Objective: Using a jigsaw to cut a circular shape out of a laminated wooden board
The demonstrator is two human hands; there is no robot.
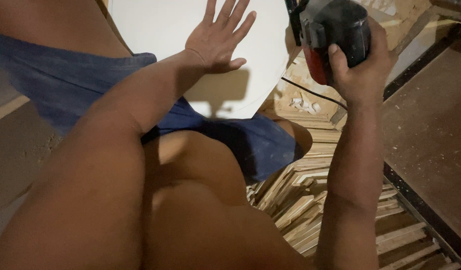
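Above a floor littered with pale wood offcuts (310, 200), the left hand (218, 37) lies spread flat on a white board (160, 25); the right hand (363, 70) clasps a black-and-red corded power tool (333, 30)

Left hand (218, 42) is kept flat, fingers spread wide; right hand (363, 67) is curled tight, arm stretched forward.

No packages, labels, signs or screens show anywhere in this view — none at all.

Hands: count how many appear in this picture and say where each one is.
2. The left hand lies flat, fingers spread, on the white board; the right hand grips the power tool beside it.
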